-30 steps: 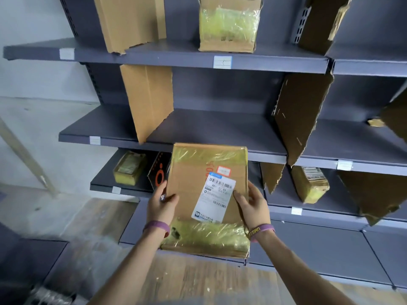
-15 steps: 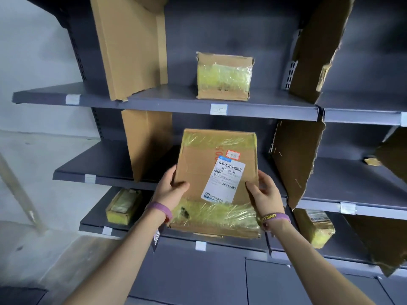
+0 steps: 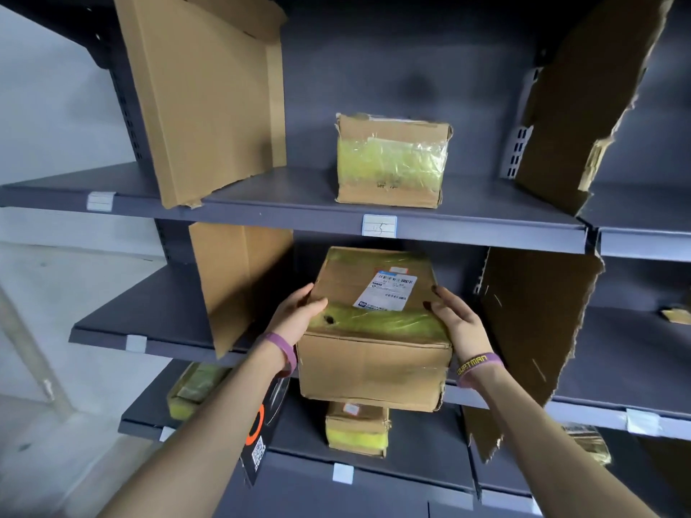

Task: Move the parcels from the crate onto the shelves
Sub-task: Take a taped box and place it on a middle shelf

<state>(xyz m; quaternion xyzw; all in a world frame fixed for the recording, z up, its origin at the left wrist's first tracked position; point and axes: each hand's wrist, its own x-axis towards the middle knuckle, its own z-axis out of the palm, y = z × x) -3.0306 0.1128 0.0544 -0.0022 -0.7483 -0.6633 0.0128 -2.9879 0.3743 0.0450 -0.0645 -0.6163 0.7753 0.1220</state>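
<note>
A brown cardboard parcel [image 3: 374, 364] with yellow tape and a white label is held level at the front of the middle shelf [image 3: 149, 315], its far end in over the shelf between two cardboard dividers. My left hand [image 3: 299, 315] grips its left side and my right hand [image 3: 460, 323] grips its right side. Both wrists wear purple bands. The crate is out of view.
Another taped parcel [image 3: 390, 162] sits on the upper shelf [image 3: 291, 214]. Smaller yellow-taped parcels [image 3: 357, 428] lie on the lower shelf, one at the left [image 3: 194, 386], one at the right [image 3: 590, 446]. Cardboard dividers [image 3: 209, 91] [image 3: 531, 323] stand upright between shelf bays.
The parcel has risen from below the shelf and tipped from upright to flat, and now reaches into the middle shelf bay. My view has moved closer to the shelves.
</note>
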